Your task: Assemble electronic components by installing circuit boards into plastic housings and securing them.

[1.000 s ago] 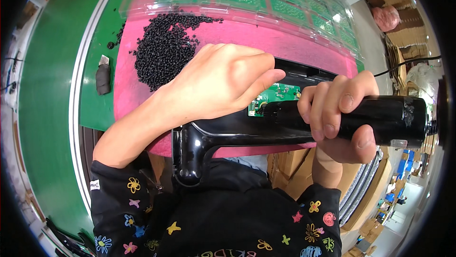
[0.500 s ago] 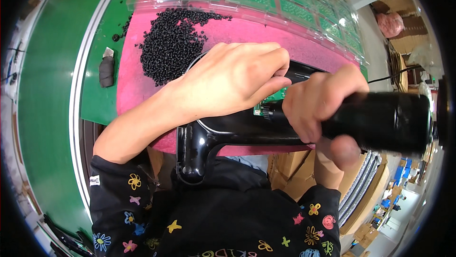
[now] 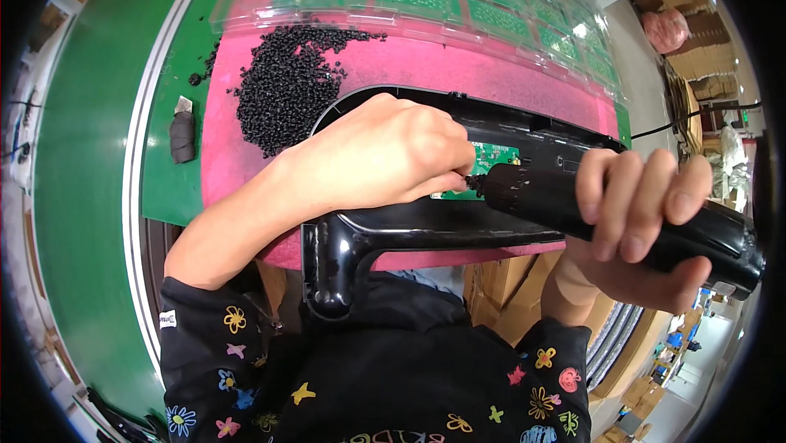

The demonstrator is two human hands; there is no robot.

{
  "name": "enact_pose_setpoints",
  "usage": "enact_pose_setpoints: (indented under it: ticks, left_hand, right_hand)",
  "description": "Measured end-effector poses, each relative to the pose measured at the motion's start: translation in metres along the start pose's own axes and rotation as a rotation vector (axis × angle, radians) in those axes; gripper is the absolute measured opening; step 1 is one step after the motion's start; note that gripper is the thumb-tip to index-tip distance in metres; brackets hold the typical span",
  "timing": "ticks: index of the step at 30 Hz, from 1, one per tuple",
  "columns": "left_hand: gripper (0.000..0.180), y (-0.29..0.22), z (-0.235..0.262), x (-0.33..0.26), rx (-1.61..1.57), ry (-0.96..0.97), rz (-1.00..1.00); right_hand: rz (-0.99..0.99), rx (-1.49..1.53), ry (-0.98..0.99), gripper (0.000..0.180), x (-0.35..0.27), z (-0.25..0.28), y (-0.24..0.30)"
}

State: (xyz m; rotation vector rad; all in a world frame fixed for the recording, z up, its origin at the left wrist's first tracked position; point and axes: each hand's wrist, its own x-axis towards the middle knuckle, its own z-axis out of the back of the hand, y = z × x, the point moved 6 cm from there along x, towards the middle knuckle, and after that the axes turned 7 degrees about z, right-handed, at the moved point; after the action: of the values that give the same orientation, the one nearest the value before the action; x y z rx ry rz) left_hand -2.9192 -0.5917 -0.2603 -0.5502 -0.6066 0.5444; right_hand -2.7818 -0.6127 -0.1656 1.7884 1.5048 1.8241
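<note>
One electric screwdriver (image 3: 524, 189), gripped in right hand (image 3: 639, 218); left hand (image 3: 401, 148) curled, contents hidden. Tilt-slip could gouge circuit board (image 3: 501, 155).

Left fingers (image 3: 457, 154) bent; right fingers (image 3: 645, 204) curled.

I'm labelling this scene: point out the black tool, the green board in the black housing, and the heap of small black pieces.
Black tool (image 3: 536, 195): head view, on its front barrel.
Green board (image 3: 496, 156): head view, on its upper right.
Black heap (image 3: 285, 92): head view, on its middle.
</note>
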Motion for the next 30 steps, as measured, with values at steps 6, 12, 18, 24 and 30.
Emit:
enact_pose_setpoints:
  ticks: [6, 12, 18, 24, 30]
  left_hand:
    - [0.017, -0.005, 0.001, 0.006, -0.067, -0.096, -0.069]
    - [0.016, -0.004, 0.004, 0.004, -0.193, -0.093, -0.047]
    - [0.016, -0.008, 0.002, 0.008, -0.293, -0.041, -0.051]
    - [0.015, -0.01, 0.001, 0.01, -0.402, 0.03, -0.009]
    - [0.025, -0.011, -0.003, 0.01, -0.513, 0.131, 0.123]
  right_hand:
    - [0.028, 0.078, -0.05, 0.033, 0.004, 0.008, 0.016]
    - [0.135, 0.162, -0.044, 0.033, -0.001, 0.009, 0.011]
    - [0.17, 0.153, 0.0, 0.033, -0.005, 0.014, 0.023]
    - [0.192, 0.193, -0.047, 0.032, -0.011, 0.018, 0.027]
    - [0.183, 0.173, -0.087, 0.033, -0.011, 0.021, 0.031]
